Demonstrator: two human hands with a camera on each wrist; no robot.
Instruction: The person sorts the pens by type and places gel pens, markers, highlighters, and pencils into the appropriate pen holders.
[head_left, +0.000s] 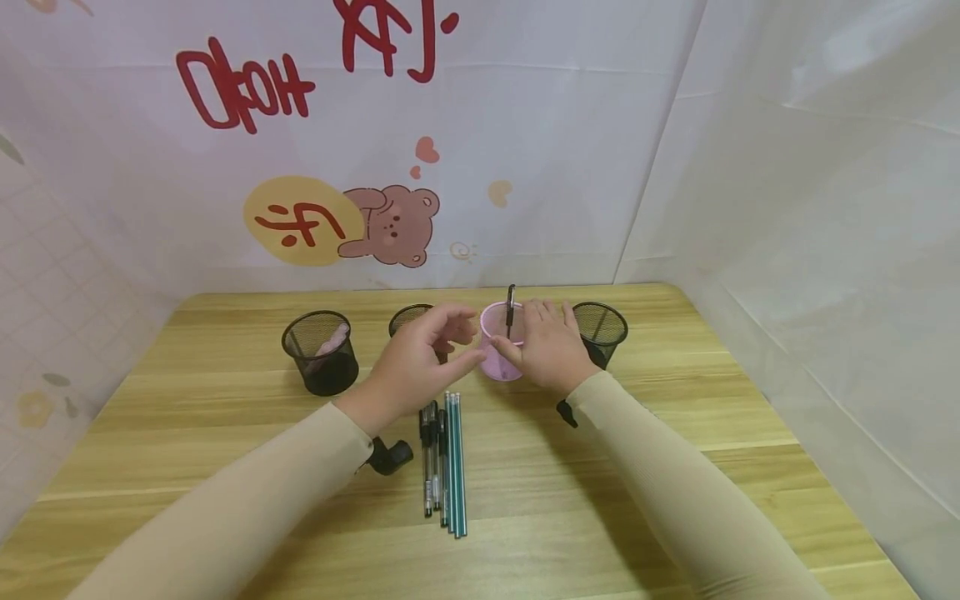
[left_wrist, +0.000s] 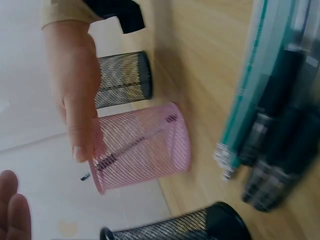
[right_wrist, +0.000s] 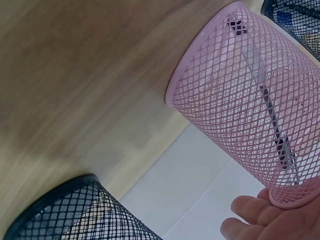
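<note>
A pink mesh pen holder (head_left: 501,362) stands upright on the table, a clear-barrelled pen with black parts (head_left: 510,304) leaning inside and jutting above the rim. My right hand (head_left: 551,348) holds the pen holder by its right rim, thumb at the near side and fingers beyond it. In the right wrist view, fingertips show past the rim. Left of the holder, my left hand (head_left: 420,358) is raised with loosely bent fingers and holds nothing. Below it lie several clear pens with black caps (head_left: 432,457) and several teal pencils (head_left: 456,467), side by side.
Three black mesh holders stand along the back: a left one (head_left: 330,377) with something pink in it, a middle one (head_left: 409,315) partly hidden by my left hand, and a right one (head_left: 602,325) beside my right hand. A printed white sheet (head_left: 562,167) hangs behind the table.
</note>
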